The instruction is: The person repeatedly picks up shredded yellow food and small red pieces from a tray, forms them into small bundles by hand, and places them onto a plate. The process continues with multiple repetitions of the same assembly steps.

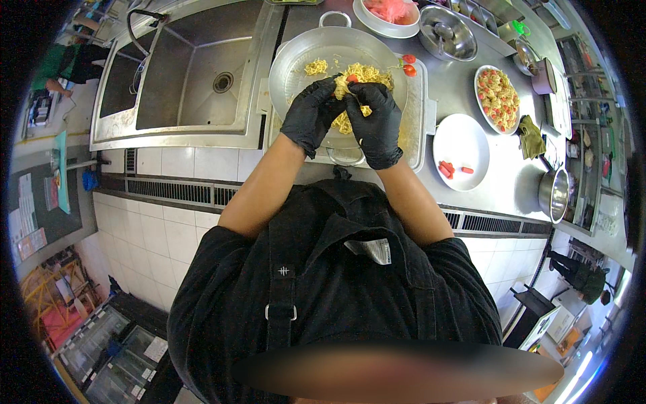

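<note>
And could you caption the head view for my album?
Black-gloved hands hold yellow noodles with a red piece over a wide metal pan.

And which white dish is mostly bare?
The near plate, with just a few red pieces; the plate beyond is heaped with noodle bundles; the far dish holds something pink.

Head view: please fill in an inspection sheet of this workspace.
Surface: metal counter, bare in parts.
Job's things: noodles in a wide pan; red pieces on a white plate.
Clutter: green cloth and metal bowl toward the right.
Grips: left hand, black-gloved, holds a bunch of noodles over the pan; right hand, also gloved, touches the same bunch, its exact hold hidden.
Cables: nothing seen.
Surroundings: sink at left, white tiled floor, one other person at far right, another at far left.
</note>
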Demonstrator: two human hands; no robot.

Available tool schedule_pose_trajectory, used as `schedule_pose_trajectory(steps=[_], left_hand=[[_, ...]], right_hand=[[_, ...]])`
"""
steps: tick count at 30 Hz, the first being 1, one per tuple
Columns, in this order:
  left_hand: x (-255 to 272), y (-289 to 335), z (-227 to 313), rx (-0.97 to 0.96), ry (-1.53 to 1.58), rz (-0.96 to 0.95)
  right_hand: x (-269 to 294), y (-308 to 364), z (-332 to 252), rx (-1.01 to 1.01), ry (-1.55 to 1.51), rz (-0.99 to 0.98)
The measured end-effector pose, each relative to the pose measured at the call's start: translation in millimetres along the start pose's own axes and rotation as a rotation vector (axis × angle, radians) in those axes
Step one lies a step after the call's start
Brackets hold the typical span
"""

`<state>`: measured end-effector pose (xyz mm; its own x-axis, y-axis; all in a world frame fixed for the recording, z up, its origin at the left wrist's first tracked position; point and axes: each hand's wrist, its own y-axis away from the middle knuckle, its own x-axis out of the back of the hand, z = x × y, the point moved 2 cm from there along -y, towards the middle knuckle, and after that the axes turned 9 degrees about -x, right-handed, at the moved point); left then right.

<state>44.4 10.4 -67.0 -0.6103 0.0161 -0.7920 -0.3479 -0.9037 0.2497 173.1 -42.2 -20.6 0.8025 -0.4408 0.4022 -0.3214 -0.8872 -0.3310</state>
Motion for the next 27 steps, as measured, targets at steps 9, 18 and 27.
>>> schedule_pose_trajectory(steps=[9, 18, 27], left_hand=[[-21, 17, 19, -0.083, -0.597, -0.078], [-13, 13, 8, 0.014, -0.124, -0.04], [-8, 15, 19, 0.086, -0.002, -0.106]], right_hand=[[10, -1, -5, 0.201, 0.027, -0.042], [-1, 1, 14, -0.082, -0.325, -0.172], [1, 3, 33, -0.507, -0.705, -0.489]])
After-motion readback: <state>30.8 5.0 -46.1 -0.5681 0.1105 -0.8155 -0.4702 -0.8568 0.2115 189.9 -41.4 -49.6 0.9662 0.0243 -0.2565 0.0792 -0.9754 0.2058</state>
